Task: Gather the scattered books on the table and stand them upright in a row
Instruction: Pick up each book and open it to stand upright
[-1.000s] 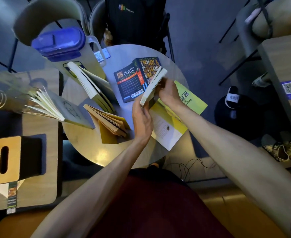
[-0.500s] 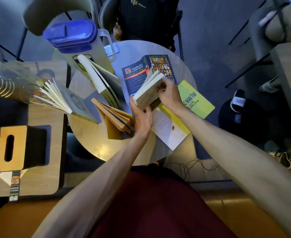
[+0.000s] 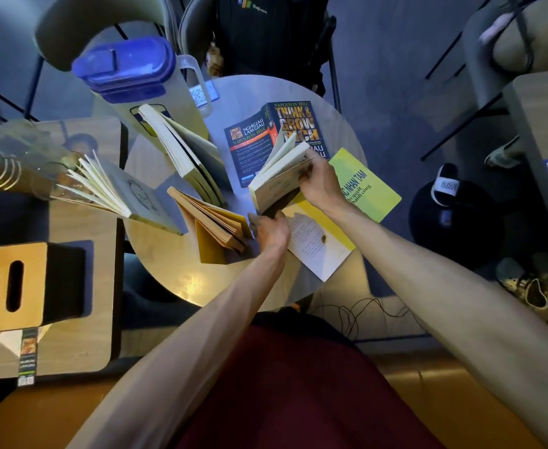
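The pale book (image 3: 276, 181) I hold is above the middle of the round table (image 3: 169, 273). Its long axis slants from near-left up to far-right, with the page edges facing left and the top leaves fanning open. It hangs over the dark blue book (image 3: 256, 137), which lies open cover-up, and beside the yellow-green book (image 3: 366, 186), which lies flat under my right wrist. To the left, 3 more stand propped open: the tan book (image 3: 214, 222) just beside my left hand, the cream book (image 3: 182, 153) behind it, and the grey-covered book (image 3: 136, 199) at the table's left edge. A pitcher (image 3: 127, 69) with a blue lid stands far left. My left hand (image 3: 271, 231) curls round the pale book's near corner. My right hand (image 3: 318, 184) pinches its far end, though I cannot tell how many fingers lie beneath.
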